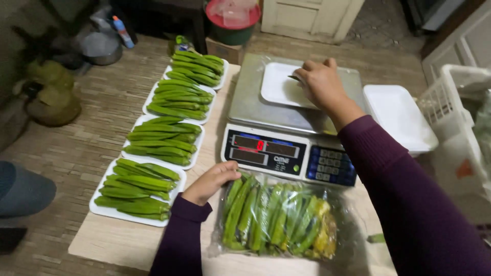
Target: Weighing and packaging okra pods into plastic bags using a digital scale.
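Brushed metal tops the scale (255, 102), carrying a matt white foam tray (279, 87). Glossy clear plastic bag (279, 217) crinkles on the pale wooden bench (102, 240).

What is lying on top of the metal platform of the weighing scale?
A white foam tray lies on the scale's steel platform. The right hand rests over the tray, its grip on a thin dark green piece. The hand covers part of the tray, so anything beneath it is hidden.
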